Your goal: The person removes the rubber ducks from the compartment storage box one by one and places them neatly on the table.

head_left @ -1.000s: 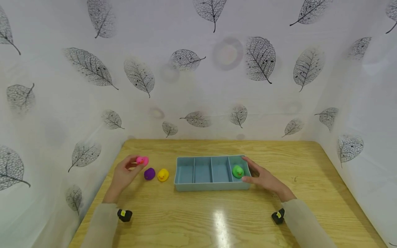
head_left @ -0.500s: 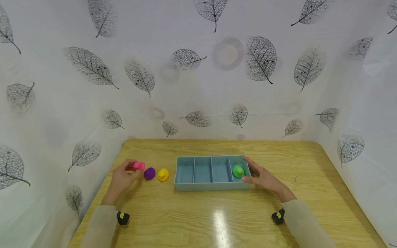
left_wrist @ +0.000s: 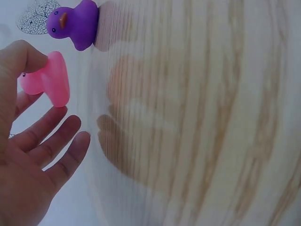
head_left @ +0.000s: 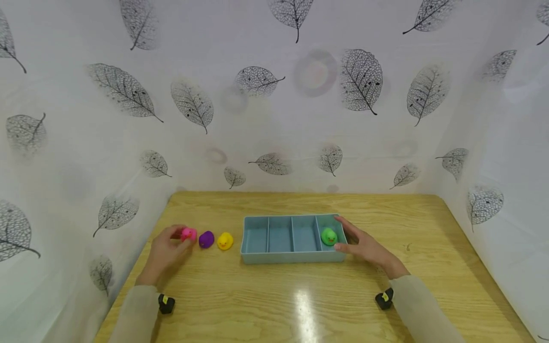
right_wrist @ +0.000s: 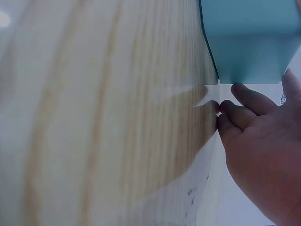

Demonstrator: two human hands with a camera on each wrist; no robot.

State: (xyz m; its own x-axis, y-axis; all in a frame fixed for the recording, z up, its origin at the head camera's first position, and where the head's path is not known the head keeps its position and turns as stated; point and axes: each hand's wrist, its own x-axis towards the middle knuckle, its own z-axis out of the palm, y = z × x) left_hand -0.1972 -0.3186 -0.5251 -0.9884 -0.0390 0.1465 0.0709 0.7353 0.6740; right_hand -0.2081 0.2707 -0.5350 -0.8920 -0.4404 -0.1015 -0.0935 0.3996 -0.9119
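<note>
By the left hand [head_left: 164,252], the pink duck [head_left: 188,235] is pinched between thumb and forefinger, the other 3 fingers loosely extended; contact with the worktop [head_left: 240,300] cannot be told. Its base is best felt flat before the pinch is eased, with the purple duck [head_left: 206,239] just beside it left unbrushed. By the right hand [head_left: 368,248], the tray [head_left: 293,257] is held, its end spanned by widely parted thumb and forefinger.

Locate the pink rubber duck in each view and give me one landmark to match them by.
Head: the pink rubber duck is left of centre, pinched in the left hand.
Left wrist: the pink rubber duck is upper left, below the purple rubber duck.
Right wrist: not in it.
Shared landmark: the wood-grain table, in all three views.
</note>
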